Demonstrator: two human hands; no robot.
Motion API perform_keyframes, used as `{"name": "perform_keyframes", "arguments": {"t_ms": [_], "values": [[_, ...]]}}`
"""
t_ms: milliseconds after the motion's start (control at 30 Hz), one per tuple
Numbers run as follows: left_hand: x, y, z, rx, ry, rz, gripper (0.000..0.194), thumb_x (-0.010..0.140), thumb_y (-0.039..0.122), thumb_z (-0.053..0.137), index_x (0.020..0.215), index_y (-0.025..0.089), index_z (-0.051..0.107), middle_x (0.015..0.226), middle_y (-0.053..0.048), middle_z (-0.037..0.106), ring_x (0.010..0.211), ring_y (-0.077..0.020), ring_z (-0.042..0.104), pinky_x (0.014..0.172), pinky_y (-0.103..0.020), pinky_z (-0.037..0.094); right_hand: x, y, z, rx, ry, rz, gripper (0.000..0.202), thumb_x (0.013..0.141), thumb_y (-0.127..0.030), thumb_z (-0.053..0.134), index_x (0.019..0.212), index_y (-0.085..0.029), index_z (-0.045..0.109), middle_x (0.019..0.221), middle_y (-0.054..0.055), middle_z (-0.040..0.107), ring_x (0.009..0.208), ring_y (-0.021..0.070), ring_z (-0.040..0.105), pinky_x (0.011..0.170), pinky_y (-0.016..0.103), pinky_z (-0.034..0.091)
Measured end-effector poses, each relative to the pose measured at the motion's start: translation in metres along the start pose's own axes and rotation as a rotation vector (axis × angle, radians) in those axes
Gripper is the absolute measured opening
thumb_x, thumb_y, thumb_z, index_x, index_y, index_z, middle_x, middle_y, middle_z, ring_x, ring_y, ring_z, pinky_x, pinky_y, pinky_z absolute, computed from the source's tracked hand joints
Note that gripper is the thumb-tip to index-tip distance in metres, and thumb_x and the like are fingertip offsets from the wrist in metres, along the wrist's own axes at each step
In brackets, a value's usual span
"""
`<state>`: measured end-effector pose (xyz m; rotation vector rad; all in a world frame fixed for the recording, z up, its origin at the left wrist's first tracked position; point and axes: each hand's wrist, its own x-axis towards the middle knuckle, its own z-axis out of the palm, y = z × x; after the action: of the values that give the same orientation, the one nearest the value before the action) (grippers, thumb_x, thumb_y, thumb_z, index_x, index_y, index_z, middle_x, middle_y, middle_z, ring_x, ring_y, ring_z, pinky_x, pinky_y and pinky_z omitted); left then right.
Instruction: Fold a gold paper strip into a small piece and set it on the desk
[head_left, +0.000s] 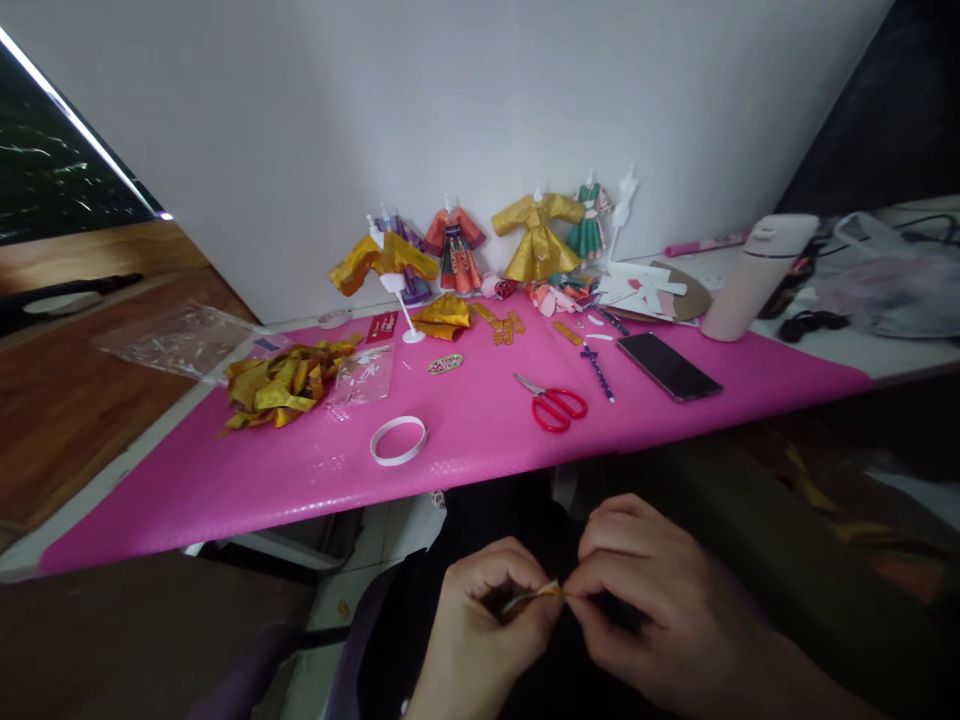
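Below table edge: left hand (480,610) and right hand (645,600) pinch thin strip (534,593); plastic bag (365,374) contents unclear.

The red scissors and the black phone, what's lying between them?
A thin purple patterned stick lies on the pink table cover between the red scissors and the black phone, seen in the head view.

A pink-covered table (480,450) is carrying red scissors (553,403), a tape ring (398,440) near its front edge, and a phone (669,365) toward its right end.
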<state>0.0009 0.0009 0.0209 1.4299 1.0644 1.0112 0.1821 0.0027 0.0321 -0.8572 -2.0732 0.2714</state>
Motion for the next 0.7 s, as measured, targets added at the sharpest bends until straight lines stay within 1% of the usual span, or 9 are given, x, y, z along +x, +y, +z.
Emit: {"name": "perform_keyframes", "arguments": {"t_ms": [300,700], "values": [[0.0020,0.0016,-0.0005,0.006,0.012,0.005,0.013,0.070,0.014,0.066,0.058,0.016,0.065,0.060,0.001,0.058,0.056,-0.0106,0.049,0.054,-0.020,0.039,0.0013,0.0004,-0.0029,0.022,-0.019,0.000,0.019,0.081,-0.003,0.055,0.073,-0.018,0.064,0.064,-0.001,0.060,0.063,0.0149,0.055,0.061,0.033,0.039],[0.0016,-0.0006,-0.0002,-0.002,-0.002,-0.002,0.013,0.070,0.013,0.065,0.058,0.017,0.064,0.060,0.001,0.058,0.057,-0.0111,0.051,0.054,-0.020,0.040,0.0027,-0.0007,-0.0014,0.012,-0.004,0.011,0.020,0.081,-0.003,0.055,0.070,-0.018,0.061,0.063,-0.002,0.059,0.063,0.0143,0.054,0.061,0.031,0.039]]}}
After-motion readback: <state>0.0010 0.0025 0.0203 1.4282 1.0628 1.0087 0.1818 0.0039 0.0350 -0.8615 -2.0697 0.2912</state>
